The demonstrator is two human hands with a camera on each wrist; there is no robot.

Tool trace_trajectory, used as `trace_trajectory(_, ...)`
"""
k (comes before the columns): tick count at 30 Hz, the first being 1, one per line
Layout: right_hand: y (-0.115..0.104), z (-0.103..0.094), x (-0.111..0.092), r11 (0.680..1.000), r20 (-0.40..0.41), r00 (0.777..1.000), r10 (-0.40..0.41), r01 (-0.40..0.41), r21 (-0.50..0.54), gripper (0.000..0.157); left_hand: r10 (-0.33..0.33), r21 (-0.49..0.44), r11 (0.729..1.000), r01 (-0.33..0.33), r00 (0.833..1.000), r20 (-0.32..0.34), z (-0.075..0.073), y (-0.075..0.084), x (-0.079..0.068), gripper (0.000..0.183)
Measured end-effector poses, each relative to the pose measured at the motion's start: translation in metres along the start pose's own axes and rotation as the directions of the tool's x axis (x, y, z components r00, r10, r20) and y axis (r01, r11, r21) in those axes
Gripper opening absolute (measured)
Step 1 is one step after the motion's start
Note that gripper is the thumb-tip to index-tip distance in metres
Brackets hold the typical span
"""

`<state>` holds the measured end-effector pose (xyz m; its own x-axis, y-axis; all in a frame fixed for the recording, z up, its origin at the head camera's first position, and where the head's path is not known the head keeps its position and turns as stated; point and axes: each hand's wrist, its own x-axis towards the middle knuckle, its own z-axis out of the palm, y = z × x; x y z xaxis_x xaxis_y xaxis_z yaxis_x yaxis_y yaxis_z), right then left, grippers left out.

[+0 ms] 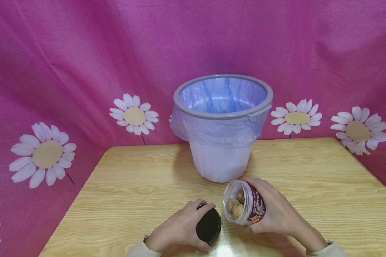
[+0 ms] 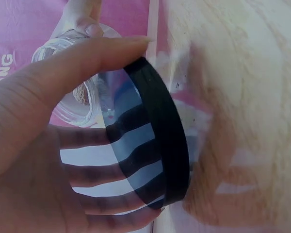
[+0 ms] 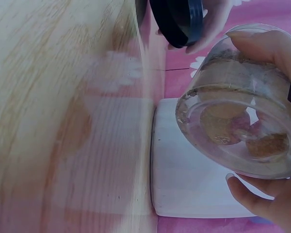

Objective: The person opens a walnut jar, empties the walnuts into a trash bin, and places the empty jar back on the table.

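Observation:
My left hand grips a black round lid by its rim, thumb on one side and fingers on the other. In the left wrist view the lid stands on edge, tilted, just above the table. My right hand holds a clear plastic jar with a dark printed label, its uncovered mouth turned toward the lid. Several walnuts lie inside. The right wrist view shows the clear base of the jar between thumb and fingers. Lid and jar are a small gap apart.
Behind the hands stands a white bin with a grey rim and a bluish plastic liner folded over it. The wooden table backs onto a pink cloth printed with white flowers.

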<state>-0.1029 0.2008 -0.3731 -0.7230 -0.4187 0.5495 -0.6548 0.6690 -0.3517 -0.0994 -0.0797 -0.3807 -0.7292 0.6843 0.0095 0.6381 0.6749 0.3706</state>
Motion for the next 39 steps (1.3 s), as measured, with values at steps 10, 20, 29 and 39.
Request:
trace_trajectory(10, 0.000, 0.000, 0.000, 1.000, 0.005, 1.000, 0.020, -0.020, 0.021, 0.113, 0.031, 0.048, 0.998, -0.033, 0.999, 0.031, 0.004, 0.001, 0.001, 0.094)
trace_trajectory(20, 0.000, 0.000, 0.001, 0.999, -0.018, 1.000, 0.021, -0.021, 0.030, 0.113, 0.035, 0.091, 0.995, -0.043, 0.996, 0.084, 0.010, 0.006, -0.001, 0.088)
trace_trajectory(29, 0.000, 0.000, 0.001, 0.999, -0.026, 1.000, 0.018, -0.018, 0.035, 0.113, 0.031, 0.068, 0.997, -0.039, 0.993, 0.115, 0.011, 0.004, 0.000, 0.087)
trace_trajectory(39, 0.000, 0.000, 0.000, 0.999, -0.029, 0.999, 0.013, -0.012, 0.036, 0.110, -0.029, 0.103, 0.995, 0.012, 0.987, 0.160, 0.012, 0.005, 0.002, 0.093)
